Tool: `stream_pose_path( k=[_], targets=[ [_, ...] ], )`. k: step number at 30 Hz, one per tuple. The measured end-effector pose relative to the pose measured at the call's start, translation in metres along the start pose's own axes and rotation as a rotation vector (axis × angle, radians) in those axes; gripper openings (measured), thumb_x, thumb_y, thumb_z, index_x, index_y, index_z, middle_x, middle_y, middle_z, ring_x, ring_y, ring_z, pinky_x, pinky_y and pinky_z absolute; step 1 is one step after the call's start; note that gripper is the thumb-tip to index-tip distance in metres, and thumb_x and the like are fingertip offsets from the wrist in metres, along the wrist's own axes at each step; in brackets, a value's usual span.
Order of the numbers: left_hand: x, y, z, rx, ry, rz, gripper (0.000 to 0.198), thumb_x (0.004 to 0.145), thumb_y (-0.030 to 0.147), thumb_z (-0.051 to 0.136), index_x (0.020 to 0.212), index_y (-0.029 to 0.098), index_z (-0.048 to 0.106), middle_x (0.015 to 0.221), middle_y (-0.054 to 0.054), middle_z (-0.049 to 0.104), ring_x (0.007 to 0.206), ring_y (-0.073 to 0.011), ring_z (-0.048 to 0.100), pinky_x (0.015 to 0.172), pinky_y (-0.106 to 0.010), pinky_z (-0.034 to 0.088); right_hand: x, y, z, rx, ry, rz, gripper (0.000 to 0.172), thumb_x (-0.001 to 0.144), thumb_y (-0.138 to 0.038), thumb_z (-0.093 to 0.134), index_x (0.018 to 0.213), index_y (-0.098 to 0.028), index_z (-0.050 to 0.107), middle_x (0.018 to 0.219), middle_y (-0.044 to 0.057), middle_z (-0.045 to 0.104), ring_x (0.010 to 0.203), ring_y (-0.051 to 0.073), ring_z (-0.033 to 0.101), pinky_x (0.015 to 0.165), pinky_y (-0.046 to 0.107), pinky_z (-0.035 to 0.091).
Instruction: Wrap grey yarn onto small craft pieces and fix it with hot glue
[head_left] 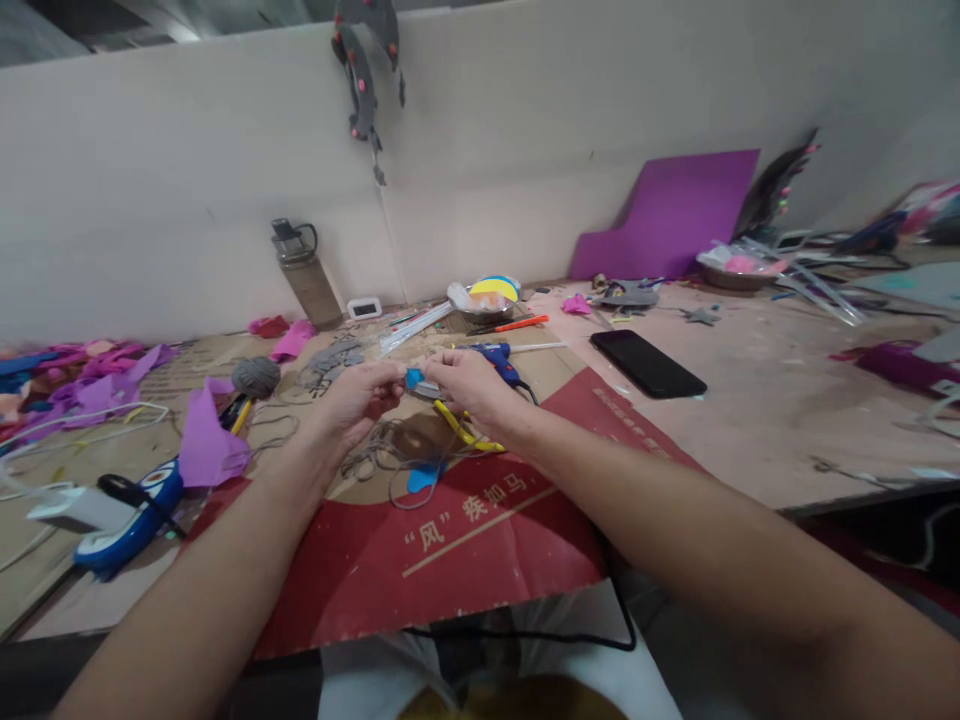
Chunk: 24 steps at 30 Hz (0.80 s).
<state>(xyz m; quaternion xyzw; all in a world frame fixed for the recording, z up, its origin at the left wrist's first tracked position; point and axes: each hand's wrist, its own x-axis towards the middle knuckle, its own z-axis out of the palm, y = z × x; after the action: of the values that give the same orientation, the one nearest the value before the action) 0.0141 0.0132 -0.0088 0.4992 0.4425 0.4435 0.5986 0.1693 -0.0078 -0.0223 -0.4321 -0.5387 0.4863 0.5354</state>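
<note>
Between my left hand [366, 395] and my right hand [466, 380] is a small blue piece [414, 378], apparently felt or foam, pinched by the fingertips of both. Below them a grey cord [375, 450] lies in loose loops on the cardboard. A second blue scrap [426, 476] rests among the loops. Yellow-handled scissors or pliers [461, 428] lie under my right wrist; their working end is hidden. A blue glue gun [495, 358] sits just behind my right hand, partly covered by it.
A red printed cardboard sheet [480, 560] covers the table's front. Left are a power strip [131, 520], purple scraps [210, 440] and a grey yarn ball [256, 377]. A bottle [307, 280] stands by the wall. Right lies a black phone [646, 363]; purple sheet [675, 220] leans behind.
</note>
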Motion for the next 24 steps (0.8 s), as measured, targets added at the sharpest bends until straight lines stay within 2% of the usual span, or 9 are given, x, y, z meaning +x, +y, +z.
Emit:
stream_pose_path(
  k=[9,14,20,24],
  targets=[
    [-0.002,-0.003,0.004,0.039,0.038,0.095,0.016,0.055,0.022,0.074,0.058,0.012,0.062,0.054,0.002,0.053,0.051,-0.0049,0.045,0.050,-0.015,0.036,0.004,0.008,0.002,-0.046,0.017,-0.012,0.016,0.070,-0.033,0.059,0.065,-0.020,0.051,0.049,-0.009,0.038,0.044,0.006,0.029,0.044,0.021,0.023],
    [-0.001,-0.005,0.002,0.056,0.030,0.096,0.019,0.056,0.025,0.076,0.058,0.012,0.062,0.053,0.001,0.053,0.050,-0.0053,0.045,0.048,-0.016,0.033,0.006,0.011,0.001,-0.075,0.021,-0.028,0.016,0.069,-0.034,0.058,0.067,-0.019,0.053,0.052,-0.008,0.043,0.046,0.007,0.033,0.047,0.022,0.027],
    [0.004,-0.011,-0.003,0.002,-0.052,0.087,0.023,0.059,0.029,0.080,0.061,0.012,0.064,0.057,0.001,0.055,0.050,-0.0051,0.044,0.047,-0.018,0.031,0.006,0.010,0.000,-0.041,0.027,0.015,0.016,0.068,-0.036,0.058,0.067,-0.021,0.052,0.047,-0.011,0.034,0.045,0.008,0.029,0.048,0.023,0.027],
    [0.004,-0.011,-0.004,0.018,-0.065,0.105,0.028,0.060,0.035,0.081,0.064,0.012,0.067,0.059,0.000,0.057,0.051,-0.0056,0.047,0.049,-0.018,0.032,0.006,0.008,-0.001,-0.066,0.043,-0.010,0.017,0.069,-0.037,0.057,0.067,-0.021,0.053,0.047,-0.011,0.034,0.044,0.008,0.028,0.048,0.023,0.027]
  ],
)
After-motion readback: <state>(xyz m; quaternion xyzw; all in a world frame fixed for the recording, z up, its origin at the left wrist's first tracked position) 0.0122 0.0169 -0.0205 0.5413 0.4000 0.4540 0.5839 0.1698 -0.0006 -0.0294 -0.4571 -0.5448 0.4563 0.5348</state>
